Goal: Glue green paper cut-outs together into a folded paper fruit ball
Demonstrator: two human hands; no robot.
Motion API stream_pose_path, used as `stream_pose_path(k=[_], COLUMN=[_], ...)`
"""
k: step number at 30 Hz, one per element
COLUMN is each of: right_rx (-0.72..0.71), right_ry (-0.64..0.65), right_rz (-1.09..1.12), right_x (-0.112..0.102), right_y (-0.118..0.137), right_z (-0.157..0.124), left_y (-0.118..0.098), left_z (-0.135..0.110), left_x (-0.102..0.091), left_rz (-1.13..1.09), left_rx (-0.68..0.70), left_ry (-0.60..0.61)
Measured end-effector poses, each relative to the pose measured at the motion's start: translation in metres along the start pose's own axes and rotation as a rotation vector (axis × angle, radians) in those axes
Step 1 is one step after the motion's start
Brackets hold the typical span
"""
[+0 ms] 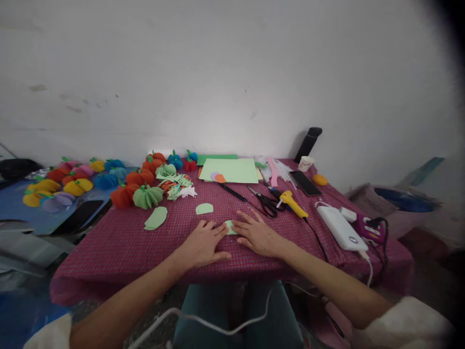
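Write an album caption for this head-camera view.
Left hand and right hand touching a pale green paper piece, with colourful pumpkin-shaped decorations to the left.

Both hands (205, 244) (259, 236) touching small green paper (229, 226) on checked tablecloth (119, 252); scissors (260, 196), glue gun (296, 206) beyond.

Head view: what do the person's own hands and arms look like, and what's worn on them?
The left hand and right hand are ungloved, with nothing visibly worn on them. The left sleeve and right sleeve are whitish and look plain, leaving the forearms bare. Finer sleeve detail is too blurred to tell.
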State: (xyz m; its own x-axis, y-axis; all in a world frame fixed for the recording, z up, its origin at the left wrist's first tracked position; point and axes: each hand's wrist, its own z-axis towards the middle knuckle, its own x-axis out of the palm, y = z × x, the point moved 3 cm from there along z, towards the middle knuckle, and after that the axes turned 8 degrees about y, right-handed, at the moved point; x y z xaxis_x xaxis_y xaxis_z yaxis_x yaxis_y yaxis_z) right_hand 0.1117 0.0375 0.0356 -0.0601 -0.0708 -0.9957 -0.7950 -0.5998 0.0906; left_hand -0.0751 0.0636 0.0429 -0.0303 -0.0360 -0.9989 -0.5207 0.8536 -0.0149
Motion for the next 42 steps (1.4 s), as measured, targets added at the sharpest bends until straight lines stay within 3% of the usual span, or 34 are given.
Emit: stream_pose_path(k=[10,14,16,19,21,30,37,42], right_rx=[-0.031,-0.035,0.063,0.341,0.397,0.445,0.431,0.344], right_ry=[-0.011,-0.019,-0.063,-0.134,-0.116,-0.019,-0.048,-0.08], right_rz=[-0.114,-0.023,0.108,0.278,0.299,0.287,0.392,0.535], right_x=[-0.006,-0.015,-0.017,-0.014,-0.008,0.011,0.01,0.01], right_y=[0.013,0.007,-0.006,-0.028,-0.034,-0.038,-0.034,-0.023], right_z=[0.006,0.005,0.007,0.015,0.025,0.053,0.048,0.038], left_y=[0.001,0.005,0.013,0.032,0.038,0.024,0.022,0.017], left_z=[0.005,0.0,-0.004,-0.006,-0.002,0.015,0.015,0.02], left_x=[0.002,-0.004,-0.01,-0.014,-0.011,0.005,0.011,0.013], left_rz=[0.018,-0.049,-0.132,-0.221,-0.225,-0.249,-0.303,-0.402], left_rx=[0.043,0.055,-0.022,-0.302,-0.395,-0.336,-0.317,-0.289], left_ry=[-0.015,-0.012,-0.086,-0.257,-0.269,-0.173,-0.153,-0.148])
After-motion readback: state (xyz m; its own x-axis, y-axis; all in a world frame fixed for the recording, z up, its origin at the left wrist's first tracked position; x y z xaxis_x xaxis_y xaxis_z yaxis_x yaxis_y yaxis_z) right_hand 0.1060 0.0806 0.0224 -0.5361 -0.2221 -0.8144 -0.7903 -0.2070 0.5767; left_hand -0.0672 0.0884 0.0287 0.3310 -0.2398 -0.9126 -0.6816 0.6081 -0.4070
